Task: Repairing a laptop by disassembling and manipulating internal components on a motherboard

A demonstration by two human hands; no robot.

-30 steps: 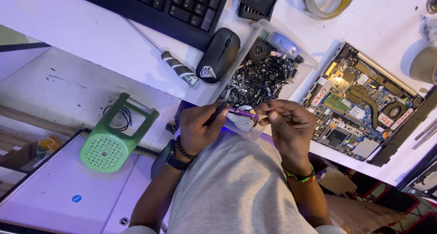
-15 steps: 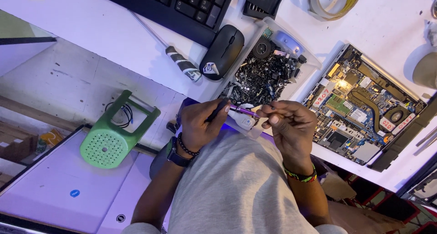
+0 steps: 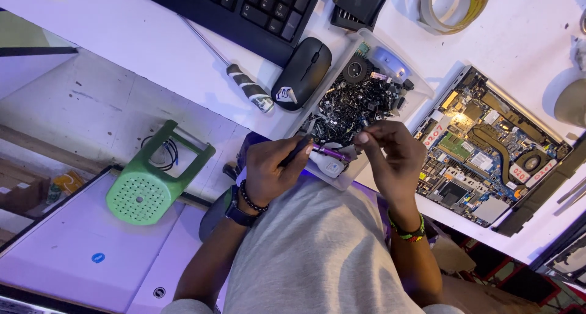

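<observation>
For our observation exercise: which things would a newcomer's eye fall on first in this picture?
Likely the opened laptop at the right, its circuit board bare. Next, the clear tray heaped with small dark parts at the desk's near edge, where the left hand holds a slim purple-tipped tool towards the right hand. A green stool stands out lower left.

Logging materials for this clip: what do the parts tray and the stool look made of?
Tray: seemingly clear plastic with a glossy finish; the white desk shows through its thin rim. Stool: likely moulded plastic, matte green, with a perforated seat and legs of the same uniform colour.
</observation>
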